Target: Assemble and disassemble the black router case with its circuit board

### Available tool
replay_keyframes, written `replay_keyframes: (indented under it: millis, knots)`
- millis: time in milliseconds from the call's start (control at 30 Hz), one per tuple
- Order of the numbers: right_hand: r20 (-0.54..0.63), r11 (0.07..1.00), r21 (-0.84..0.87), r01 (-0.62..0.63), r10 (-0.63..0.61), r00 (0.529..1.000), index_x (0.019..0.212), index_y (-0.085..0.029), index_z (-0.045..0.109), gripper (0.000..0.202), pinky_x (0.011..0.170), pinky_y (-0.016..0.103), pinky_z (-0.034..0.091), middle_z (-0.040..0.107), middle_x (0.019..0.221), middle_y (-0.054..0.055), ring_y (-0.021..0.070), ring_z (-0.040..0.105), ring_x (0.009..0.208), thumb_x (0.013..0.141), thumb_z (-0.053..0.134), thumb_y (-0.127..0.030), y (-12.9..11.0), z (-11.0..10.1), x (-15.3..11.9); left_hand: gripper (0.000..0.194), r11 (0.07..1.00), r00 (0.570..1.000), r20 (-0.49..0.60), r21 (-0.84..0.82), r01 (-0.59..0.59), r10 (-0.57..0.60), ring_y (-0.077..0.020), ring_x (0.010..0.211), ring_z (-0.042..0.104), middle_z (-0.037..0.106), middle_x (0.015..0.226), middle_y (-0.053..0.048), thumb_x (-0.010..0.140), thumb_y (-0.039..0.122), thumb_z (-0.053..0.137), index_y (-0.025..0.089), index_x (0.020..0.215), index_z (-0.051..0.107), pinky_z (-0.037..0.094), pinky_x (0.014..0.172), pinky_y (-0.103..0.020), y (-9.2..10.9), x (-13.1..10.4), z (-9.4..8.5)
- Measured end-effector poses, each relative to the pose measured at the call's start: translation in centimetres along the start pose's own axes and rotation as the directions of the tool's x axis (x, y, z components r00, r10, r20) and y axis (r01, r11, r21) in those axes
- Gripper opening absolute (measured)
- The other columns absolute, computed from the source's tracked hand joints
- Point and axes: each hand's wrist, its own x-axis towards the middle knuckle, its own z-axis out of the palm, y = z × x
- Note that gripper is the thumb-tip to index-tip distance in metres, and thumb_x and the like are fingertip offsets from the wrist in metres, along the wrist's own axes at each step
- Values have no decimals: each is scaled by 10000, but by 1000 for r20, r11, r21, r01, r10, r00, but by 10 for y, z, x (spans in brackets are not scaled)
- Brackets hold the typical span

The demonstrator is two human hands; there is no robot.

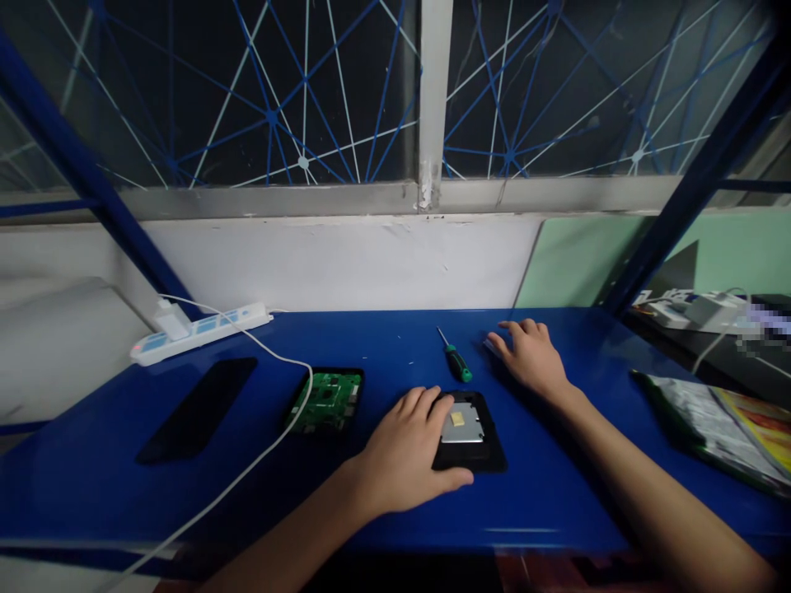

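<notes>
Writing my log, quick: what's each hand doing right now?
Left hand: open, resting on the black case.
Right hand: near the screwdriver; whether it holds anything cannot be told.

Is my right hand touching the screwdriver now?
Apart. The head view shows blue tabletop between the right hand and the screwdriver.

Dim indoor light, dark window [435,107] at twelve o'clock, pale glare streaking the counter [395,333] at five o'clock, soft shadow beside the right hand [531,358], red glow on the power strip [205,332] at nine o'clock, edges stretched wide-angle, pixelated patch [765,323] at three o'clock
</notes>
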Motion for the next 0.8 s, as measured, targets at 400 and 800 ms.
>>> replay_keyframes:
  millis: [400, 800]
  knots:
    - [-44, 991, 135, 8, -2, 999, 1136, -143, 708, 464, 903, 448, 472, 670, 1038, 164, 329, 549, 1000, 977, 420, -471, 6, -1, 3, 870, 998, 999, -28, 50, -34, 36, -401, 1326, 476, 518, 1434, -195, 803, 709, 648, 147, 1431, 435, 404, 1090, -538, 21, 25, 12]
    - [-116, 972, 223, 68, -43, 992, 1068, -172, 718, 408, 886, 408, 471, 700, 985, 115, 293, 546, 955, 999, 427, -450, -3, -12, 3, 636, 924, 916, -278, 167, 343, -289, -345, 1380, 464, 520, 1471, -134, 946, 605, 501, 205, 1436, 436, 427, 1110, -562, -69, -92, -18]
